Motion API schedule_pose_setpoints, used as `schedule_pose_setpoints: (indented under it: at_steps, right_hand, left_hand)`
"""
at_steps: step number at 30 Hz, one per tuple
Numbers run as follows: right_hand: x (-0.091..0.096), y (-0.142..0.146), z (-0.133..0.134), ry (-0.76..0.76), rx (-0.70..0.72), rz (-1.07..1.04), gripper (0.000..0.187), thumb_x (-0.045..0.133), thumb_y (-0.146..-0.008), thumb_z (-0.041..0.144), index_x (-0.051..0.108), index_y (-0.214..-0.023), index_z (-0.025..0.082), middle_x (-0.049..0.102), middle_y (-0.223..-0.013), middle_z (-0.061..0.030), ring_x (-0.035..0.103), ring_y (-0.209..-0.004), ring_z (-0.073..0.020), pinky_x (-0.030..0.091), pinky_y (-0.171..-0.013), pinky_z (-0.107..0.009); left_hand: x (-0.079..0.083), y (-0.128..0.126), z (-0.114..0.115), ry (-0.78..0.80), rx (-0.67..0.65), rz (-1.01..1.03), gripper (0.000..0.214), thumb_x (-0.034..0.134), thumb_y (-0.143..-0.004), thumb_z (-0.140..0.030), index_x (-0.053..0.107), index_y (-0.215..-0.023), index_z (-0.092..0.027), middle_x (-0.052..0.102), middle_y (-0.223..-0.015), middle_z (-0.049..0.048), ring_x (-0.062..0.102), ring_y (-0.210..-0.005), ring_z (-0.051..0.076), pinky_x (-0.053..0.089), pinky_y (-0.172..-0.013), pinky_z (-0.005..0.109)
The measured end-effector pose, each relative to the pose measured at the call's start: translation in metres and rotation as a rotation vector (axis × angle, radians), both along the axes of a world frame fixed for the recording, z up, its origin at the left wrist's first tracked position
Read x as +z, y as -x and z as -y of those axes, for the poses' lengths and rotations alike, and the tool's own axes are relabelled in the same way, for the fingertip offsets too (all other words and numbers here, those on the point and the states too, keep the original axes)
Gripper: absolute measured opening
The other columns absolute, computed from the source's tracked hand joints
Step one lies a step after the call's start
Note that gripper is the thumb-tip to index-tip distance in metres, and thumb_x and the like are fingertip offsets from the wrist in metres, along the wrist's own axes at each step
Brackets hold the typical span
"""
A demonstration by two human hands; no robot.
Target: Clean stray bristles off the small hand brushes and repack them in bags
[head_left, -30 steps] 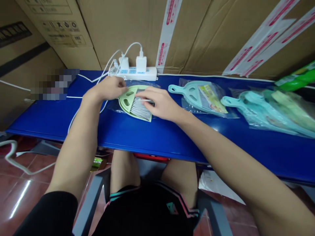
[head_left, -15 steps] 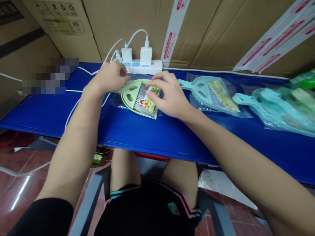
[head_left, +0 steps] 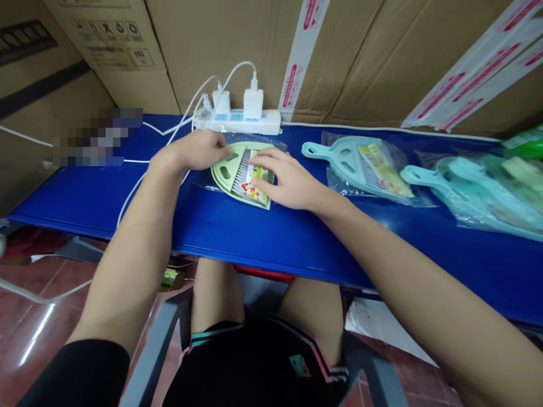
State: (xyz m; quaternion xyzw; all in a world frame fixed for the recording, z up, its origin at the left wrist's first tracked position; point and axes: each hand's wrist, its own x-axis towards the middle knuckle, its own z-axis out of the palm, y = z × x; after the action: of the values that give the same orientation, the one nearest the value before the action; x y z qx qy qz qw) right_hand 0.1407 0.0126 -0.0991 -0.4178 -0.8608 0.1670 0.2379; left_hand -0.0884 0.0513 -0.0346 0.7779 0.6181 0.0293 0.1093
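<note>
The green dustpan (head_left: 224, 172) has turned, with its label card (head_left: 257, 183) showing.

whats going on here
A person is handling a pale green dustpan with bare hands at a blue table. The left hand is at the dustpan's top edge, while the right hand's fingers rest on its brush and label. It lies on a clear plastic bag; another bagged dustpan lies to the right.

Red print on white packing tape (head_left: 299, 56) and the dustpan's card label (head_left: 254, 183) is illegible.
</note>
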Motion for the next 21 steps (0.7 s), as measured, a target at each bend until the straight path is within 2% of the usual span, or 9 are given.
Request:
schedule_pose_setpoints:
  at_steps: [3, 6, 11, 14, 18, 19, 21]
  right_hand:
    - [0.001, -0.001, 0.001, 0.006, 0.003, 0.002, 0.059, 0.061, -0.094, 0.047, 0.067, -0.147, 0.021, 0.059, -0.154, -0.0159, 0.052, -0.148, -0.0391, 0.032, -0.128, -0.074]
    - [0.001, -0.001, 0.001, -0.012, 0.003, -0.011, 0.059, 0.061, -0.093, 0.051, 0.069, -0.143, 0.020, 0.059, -0.154, -0.0163, 0.052, -0.148, -0.0404, 0.031, -0.127, -0.076]
    - [0.005, -0.001, 0.002, -0.054, 0.023, -0.045, 0.056, 0.060, -0.095, 0.053, 0.072, -0.137, 0.017, 0.058, -0.155, -0.0178, 0.052, -0.148, -0.0405, 0.033, -0.129, -0.072]
    - [0.008, -0.002, 0.003, -0.104, 0.019, -0.121, 0.062, 0.057, -0.098, 0.062, 0.068, -0.142, 0.019, 0.052, -0.159, -0.0171, 0.046, -0.154, -0.0383, 0.032, -0.133, -0.066]
    - [0.007, -0.005, 0.000, -0.190, -0.145, -0.297, 0.070, 0.057, -0.098, 0.069, 0.053, -0.154, 0.027, 0.032, -0.170, -0.0151, 0.026, -0.166, -0.0378, 0.025, -0.136, -0.068]
    - [0.005, -0.006, -0.002, -0.182, -0.190, -0.341, 0.071, 0.061, -0.096, 0.068, 0.051, -0.154, 0.028, 0.031, -0.170, -0.0156, 0.026, -0.165, -0.0381, 0.027, -0.135, -0.069]
    - [0.002, -0.008, -0.008, -0.110, -0.265, -0.428, 0.070, 0.068, -0.094, 0.063, 0.048, -0.152, 0.029, 0.035, -0.165, -0.0169, 0.037, -0.159, -0.0378, 0.037, -0.130, -0.069]
  left_hand:
    - [-0.002, 0.002, 0.000, -0.010, 0.011, 0.045, 0.042, 0.054, -0.089, -0.042, 0.081, -0.110, -0.017, 0.078, -0.095, 0.0094, 0.070, -0.092, 0.023, 0.051, -0.093, 0.033]
    - [-0.002, 0.004, 0.001, -0.022, 0.020, 0.087, 0.039, 0.053, -0.090, -0.038, 0.081, -0.106, -0.016, 0.078, -0.096, 0.0100, 0.069, -0.088, 0.022, 0.051, -0.090, 0.033]
    - [0.001, 0.003, 0.003, -0.083, 0.033, 0.171, 0.038, 0.052, -0.090, -0.036, 0.081, -0.104, -0.014, 0.078, -0.098, 0.0120, 0.068, -0.086, 0.022, 0.052, -0.087, 0.036]
    - [0.004, 0.001, 0.004, -0.122, 0.046, 0.196, 0.037, 0.051, -0.091, -0.035, 0.080, -0.100, -0.014, 0.077, -0.097, 0.0125, 0.068, -0.086, 0.022, 0.051, -0.089, 0.037]
    - [0.008, 0.001, 0.004, -0.162, 0.068, 0.204, 0.035, 0.050, -0.093, -0.034, 0.078, -0.096, -0.014, 0.077, -0.096, 0.0127, 0.067, -0.085, 0.021, 0.051, -0.089, 0.037]
    - [0.009, 0.000, 0.005, -0.172, 0.072, 0.203, 0.034, 0.050, -0.093, -0.034, 0.078, -0.095, -0.014, 0.077, -0.097, 0.0129, 0.067, -0.085, 0.021, 0.051, -0.089, 0.037]
    - [0.013, -0.002, 0.007, -0.194, 0.082, 0.199, 0.033, 0.050, -0.093, -0.032, 0.078, -0.092, -0.014, 0.077, -0.099, 0.0131, 0.067, -0.089, 0.023, 0.051, -0.092, 0.038]
